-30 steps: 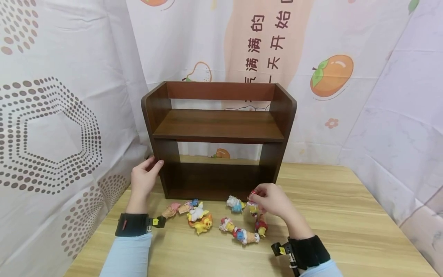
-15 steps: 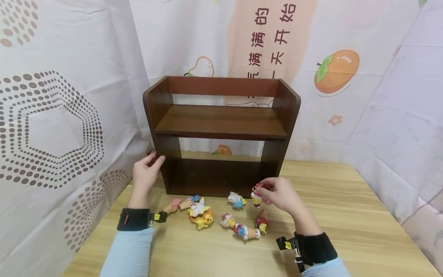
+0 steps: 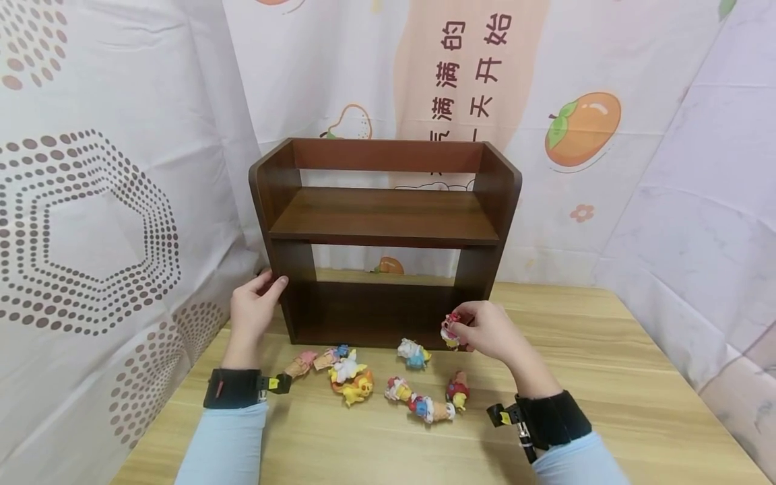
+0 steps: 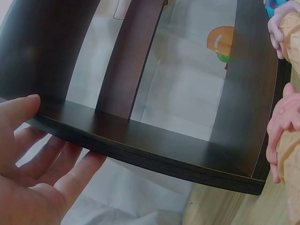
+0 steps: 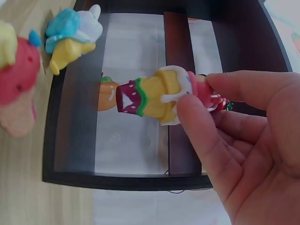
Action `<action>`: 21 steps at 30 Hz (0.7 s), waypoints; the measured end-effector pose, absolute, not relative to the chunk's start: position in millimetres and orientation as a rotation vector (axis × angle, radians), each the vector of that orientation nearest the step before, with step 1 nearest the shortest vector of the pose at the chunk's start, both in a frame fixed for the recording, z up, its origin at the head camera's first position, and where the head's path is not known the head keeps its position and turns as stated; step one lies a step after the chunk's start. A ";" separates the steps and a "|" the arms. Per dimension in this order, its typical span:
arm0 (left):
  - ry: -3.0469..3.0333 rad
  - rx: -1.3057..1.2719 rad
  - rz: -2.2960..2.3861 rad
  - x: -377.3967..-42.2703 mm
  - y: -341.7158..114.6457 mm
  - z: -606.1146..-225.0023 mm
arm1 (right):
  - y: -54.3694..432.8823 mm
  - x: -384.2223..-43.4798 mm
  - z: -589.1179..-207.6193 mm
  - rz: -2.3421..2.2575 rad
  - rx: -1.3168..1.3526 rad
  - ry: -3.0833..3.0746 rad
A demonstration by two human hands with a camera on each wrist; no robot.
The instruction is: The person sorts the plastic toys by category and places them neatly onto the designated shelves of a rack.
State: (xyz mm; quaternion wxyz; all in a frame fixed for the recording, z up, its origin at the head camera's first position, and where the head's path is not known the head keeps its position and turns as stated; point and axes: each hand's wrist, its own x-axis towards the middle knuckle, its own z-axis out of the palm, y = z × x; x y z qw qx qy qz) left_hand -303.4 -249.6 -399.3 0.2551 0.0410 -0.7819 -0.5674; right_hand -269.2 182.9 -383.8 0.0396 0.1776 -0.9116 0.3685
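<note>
My left hand holds the left side panel of a dark brown wooden shelf. In the left wrist view the thumb lies over the panel's edge and the other fingers are behind it. My right hand pinches a small toy figurine by its pink top, between thumb and fingers. Its body is yellow with white icing, a green wavy band and a maroon base. The head view places this figurine in front of the shelf's lower compartment, near the right side.
Several ice-cream-style toys lie before the shelf: pink-topped cone, yellow figure with orange ring, white-and-blue one, blue-and-white cone, red one. Wood-grain table extends right; printed cloth hangs behind.
My right hand has lifted the figurine up from among the other toys, close to the shelf's lower right front. The left hand keeps its hold on the side panel.
</note>
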 end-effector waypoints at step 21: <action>-2.189 0.108 -1.488 -302.5 -251.5 -397.0 | 164.7 -297.4 -352.2 0.555 0.603 -2.983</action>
